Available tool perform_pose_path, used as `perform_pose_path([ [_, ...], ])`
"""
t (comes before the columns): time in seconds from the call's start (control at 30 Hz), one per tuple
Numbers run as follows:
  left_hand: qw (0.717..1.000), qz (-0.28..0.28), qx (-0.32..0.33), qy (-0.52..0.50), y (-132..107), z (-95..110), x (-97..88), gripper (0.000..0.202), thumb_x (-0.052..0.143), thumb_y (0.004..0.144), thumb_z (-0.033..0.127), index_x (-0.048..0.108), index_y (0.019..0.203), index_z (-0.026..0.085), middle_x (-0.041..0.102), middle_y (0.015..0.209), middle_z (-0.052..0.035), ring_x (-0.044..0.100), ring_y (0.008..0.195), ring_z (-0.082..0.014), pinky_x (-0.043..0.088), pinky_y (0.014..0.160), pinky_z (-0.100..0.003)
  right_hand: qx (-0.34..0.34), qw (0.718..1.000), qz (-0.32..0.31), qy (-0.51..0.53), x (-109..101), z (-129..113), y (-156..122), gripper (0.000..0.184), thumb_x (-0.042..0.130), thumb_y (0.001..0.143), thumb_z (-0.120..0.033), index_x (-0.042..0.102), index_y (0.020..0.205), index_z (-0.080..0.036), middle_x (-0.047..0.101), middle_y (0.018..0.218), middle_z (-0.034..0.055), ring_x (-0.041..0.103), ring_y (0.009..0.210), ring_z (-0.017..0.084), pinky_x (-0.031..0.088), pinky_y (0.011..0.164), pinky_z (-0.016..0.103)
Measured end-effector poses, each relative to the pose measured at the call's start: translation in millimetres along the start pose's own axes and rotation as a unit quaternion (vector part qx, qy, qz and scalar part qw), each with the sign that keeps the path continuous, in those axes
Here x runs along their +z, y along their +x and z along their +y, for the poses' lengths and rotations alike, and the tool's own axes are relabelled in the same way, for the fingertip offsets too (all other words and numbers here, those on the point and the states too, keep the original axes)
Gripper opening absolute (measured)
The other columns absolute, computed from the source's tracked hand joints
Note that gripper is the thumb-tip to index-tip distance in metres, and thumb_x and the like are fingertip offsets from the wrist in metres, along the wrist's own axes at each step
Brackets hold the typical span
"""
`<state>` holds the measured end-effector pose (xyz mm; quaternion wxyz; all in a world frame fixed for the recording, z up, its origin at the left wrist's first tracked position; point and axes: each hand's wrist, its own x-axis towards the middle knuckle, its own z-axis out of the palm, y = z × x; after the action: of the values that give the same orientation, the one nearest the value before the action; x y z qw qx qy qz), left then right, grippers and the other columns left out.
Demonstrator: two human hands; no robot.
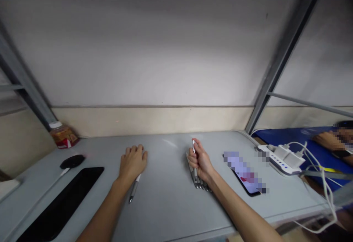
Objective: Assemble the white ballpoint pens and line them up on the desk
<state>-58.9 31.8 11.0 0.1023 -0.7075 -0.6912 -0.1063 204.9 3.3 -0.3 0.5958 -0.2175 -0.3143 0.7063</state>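
Observation:
My right hand is closed in a fist round a white and grey pen held upright, with the thumb at its top end. Beneath and beside that fist, several similar pens lie side by side on the grey table, partly hidden by the hand and forearm. My left hand rests palm down on the tabletop, fingers somewhat spread and slightly bent. From under its palm sticks out the lower part of another pen; the rest of it is covered.
On the grey table, a black flat pad, a round black disc with a cable and a white-capped jar stand left. To the right lie a phone and a power strip with cables. Beyond, a person's hand shows.

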Motion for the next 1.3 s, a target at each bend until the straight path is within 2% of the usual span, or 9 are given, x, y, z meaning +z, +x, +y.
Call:
perform_pose_path([
  [0.1,1.000,-0.011,-0.002,-0.006,-1,0,0.4,0.036,0.031,0.090,0.036,0.056,0.106,0.015,0.060,0.107,-0.0162,0.048,0.106,-0.0337,0.042,0.076,-0.042,0.013,1.000,-0.006,-0.006,2,-1,-2,0.028,0.061,0.085,-0.040,0.046,0.106,-0.031,0.035,0.058,-0.0096,0.019,0.041,0.005,0.011,0.036,0.015],
  [0.2,0.999,-0.030,-0.007,-0.016,-2,0,0.6,0.037,0.032,0.090,0.037,0.057,0.105,0.015,0.060,0.108,-0.0166,0.048,0.107,-0.0341,0.041,0.078,-0.045,0.038,0.997,-0.039,-0.046,5,-3,-5,0.034,0.061,0.085,-0.037,0.050,0.116,-0.028,0.047,0.066,-0.0055,0.037,0.047,0.006,0.030,0.042,0.017],
  [0.37,0.999,-0.032,-0.010,-0.028,-3,1,1.8,0.037,0.031,0.089,0.037,0.059,0.102,0.017,0.060,0.108,-0.0168,0.047,0.108,-0.0354,0.038,0.080,-0.051,0.022,0.961,-0.069,-0.265,4,-4,-5,0.031,0.064,0.080,-0.032,0.061,0.109,-0.020,0.060,0.081,0.0016,0.055,0.071,0.013,0.043,0.068,0.027],
  [0.43,0.999,-0.028,-0.006,-0.026,-3,2,3.0,0.035,0.032,0.089,0.037,0.059,0.101,0.017,0.060,0.108,-0.0167,0.047,0.108,-0.0355,0.038,0.081,-0.052,-0.043,0.904,-0.044,-0.423,1,-2,-1,0.028,0.067,0.077,-0.032,0.064,0.102,-0.018,0.061,0.082,0.0018,0.055,0.076,0.015,0.041,0.074,0.030],
  [0.53,0.999,-0.031,-0.003,-0.021,-4,1,4.8,0.034,0.034,0.088,0.036,0.059,0.100,0.017,0.059,0.108,-0.0167,0.046,0.108,-0.0356,0.038,0.081,-0.052,-0.126,0.752,0.005,-0.647,-3,4,6,0.027,0.071,0.074,-0.034,0.067,0.097,-0.020,0.063,0.097,0.0050,0.052,0.095,0.021,0.034,0.087,0.038],
  [0.63,0.999,-0.044,-0.006,-0.017,-5,2,4.9,0.033,0.034,0.088,0.035,0.059,0.102,0.017,0.058,0.109,-0.0169,0.045,0.109,-0.0357,0.038,0.081,-0.053,-0.133,0.615,0.024,-0.777,-6,9,8,0.031,0.071,0.076,-0.040,0.069,0.101,-0.023,0.060,0.108,0.0087,0.044,0.106,0.028,0.027,0.091,0.046],
  [0.73,0.998,-0.058,-0.009,-0.018,-6,3,3.6,0.034,0.034,0.088,0.036,0.058,0.105,0.017,0.057,0.111,-0.0172,0.046,0.110,-0.0357,0.039,0.082,-0.053,-0.128,0.551,0.012,-0.825,-10,10,5,0.035,0.069,0.078,-0.044,0.068,0.106,-0.024,0.056,0.113,0.0103,0.041,0.108,0.029,0.024,0.092,0.048],
  [1.1,0.986,-0.155,-0.022,-0.063,-8,-1,-5.8,0.034,0.040,0.086,0.036,0.050,0.112,0.017,0.064,0.104,-0.0139,0.062,0.091,-0.0282,0.044,0.069,-0.035,-0.138,0.548,0.013,-0.825,-15,4,-4,0.029,0.066,0.082,-0.040,0.066,0.106,-0.025,0.056,0.114,0.0073,0.044,0.106,0.025,0.028,0.090,0.041],
  [1.3,0.987,-0.082,0.030,-0.136,-8,8,-2.7,0.017,0.044,0.085,0.027,0.054,0.097,0.020,0.066,0.084,-0.0057,0.061,0.075,-0.0210,0.040,0.062,-0.029,-0.168,0.564,0.016,-0.808,-7,9,-12,0.028,0.062,0.086,-0.036,0.063,0.111,-0.026,0.056,0.114,0.0076,0.045,0.105,0.025,0.031,0.090,0.042],
])
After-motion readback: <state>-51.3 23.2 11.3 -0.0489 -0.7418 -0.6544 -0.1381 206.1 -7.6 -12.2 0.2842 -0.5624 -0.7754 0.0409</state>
